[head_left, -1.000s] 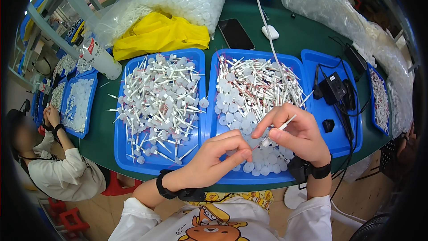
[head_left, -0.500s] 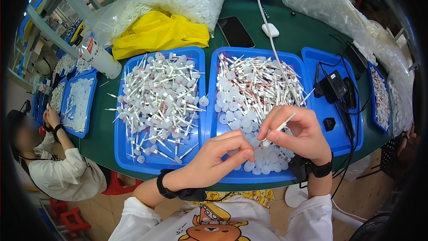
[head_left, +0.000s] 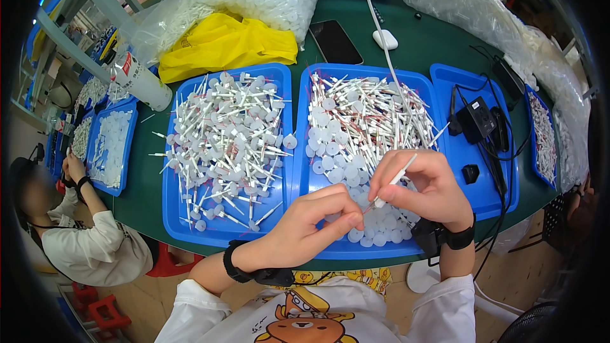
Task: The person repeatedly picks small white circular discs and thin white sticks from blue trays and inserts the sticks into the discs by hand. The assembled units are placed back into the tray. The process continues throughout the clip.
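Observation:
Above the near part of the middle blue tray (head_left: 343,251), my right hand (head_left: 433,192) pinches a thin white plastic stick (head_left: 404,168) between thumb and fingertips. The stick tilts, its tip pointing up and right. From its lower end a fine reddish strand (head_left: 368,208) runs to my left hand (head_left: 321,217). My left thumb and forefinger are closed on the strand's end, which they partly hide. Under my hands, translucent white discs (head_left: 381,228) fill the tray's near side. Loose white sticks with reddish strands (head_left: 365,111) fill its far side.
A left blue tray (head_left: 170,219) holds sticks fitted with discs. Right, another tray (head_left: 508,202) carries black adapters and cables. A white cable (head_left: 381,32) crosses the middle tray. Behind lie a phone (head_left: 337,42), yellow bag (head_left: 232,47) and bottle (head_left: 143,82). A person (head_left: 89,241) sits left.
The stick in my right hand has tilted slightly more upright, and its tip has shifted a little left. My left hand has stayed almost in place.

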A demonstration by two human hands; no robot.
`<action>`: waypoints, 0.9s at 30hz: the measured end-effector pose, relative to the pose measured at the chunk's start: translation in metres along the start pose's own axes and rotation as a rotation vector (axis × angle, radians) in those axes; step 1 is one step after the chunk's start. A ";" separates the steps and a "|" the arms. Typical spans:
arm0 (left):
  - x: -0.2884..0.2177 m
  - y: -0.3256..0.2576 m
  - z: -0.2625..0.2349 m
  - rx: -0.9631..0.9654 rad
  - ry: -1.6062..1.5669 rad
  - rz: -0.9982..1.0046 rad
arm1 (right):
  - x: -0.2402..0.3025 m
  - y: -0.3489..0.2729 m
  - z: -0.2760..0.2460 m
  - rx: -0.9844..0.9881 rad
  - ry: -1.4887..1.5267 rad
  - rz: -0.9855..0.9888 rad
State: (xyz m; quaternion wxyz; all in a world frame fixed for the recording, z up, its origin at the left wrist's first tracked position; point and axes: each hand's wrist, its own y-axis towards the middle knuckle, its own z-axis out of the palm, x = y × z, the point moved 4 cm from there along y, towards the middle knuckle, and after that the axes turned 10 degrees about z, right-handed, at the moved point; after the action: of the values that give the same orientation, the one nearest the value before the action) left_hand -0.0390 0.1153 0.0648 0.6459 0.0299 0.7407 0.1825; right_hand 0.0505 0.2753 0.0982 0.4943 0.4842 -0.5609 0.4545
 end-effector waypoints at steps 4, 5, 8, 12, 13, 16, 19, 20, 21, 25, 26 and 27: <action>-0.001 0.001 -0.002 -0.004 0.009 -0.005 | -0.005 0.000 -0.003 -0.055 0.005 0.005; -0.002 0.001 -0.003 0.006 0.013 -0.027 | -0.008 0.000 -0.005 -0.072 0.037 0.006; -0.003 0.001 -0.003 0.013 0.019 -0.060 | -0.006 0.000 -0.004 -0.118 0.044 -0.028; -0.002 0.000 -0.003 0.008 0.018 -0.047 | -0.001 -0.001 -0.004 -0.103 -0.007 -0.056; -0.001 0.000 -0.003 0.007 0.018 -0.047 | 0.001 0.000 -0.002 -0.106 0.006 -0.063; -0.001 0.000 -0.003 0.006 0.018 -0.051 | -0.001 0.001 -0.002 -0.093 0.060 -0.057; -0.001 0.000 -0.003 0.009 0.024 -0.049 | -0.003 0.001 -0.003 -0.074 0.065 -0.047; 0.000 0.000 -0.002 0.011 0.028 -0.039 | -0.003 0.001 -0.003 -0.068 0.057 -0.045; 0.000 0.000 -0.002 0.013 0.031 -0.030 | -0.002 0.001 -0.003 -0.065 0.056 -0.035; 0.001 -0.001 -0.002 0.016 0.004 -0.056 | -0.001 0.002 0.000 -0.052 0.059 -0.014; 0.003 -0.002 -0.001 -0.005 -0.015 -0.047 | -0.001 0.003 0.000 -0.049 0.062 -0.015; 0.004 -0.003 0.000 -0.026 -0.034 -0.038 | -0.002 0.003 0.000 -0.052 0.073 -0.028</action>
State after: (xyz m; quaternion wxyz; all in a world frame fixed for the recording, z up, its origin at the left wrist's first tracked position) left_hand -0.0396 0.1138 0.0600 0.6623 0.0106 0.7275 0.1790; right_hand 0.0476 0.2758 0.0963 0.5333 0.4620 -0.5472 0.4502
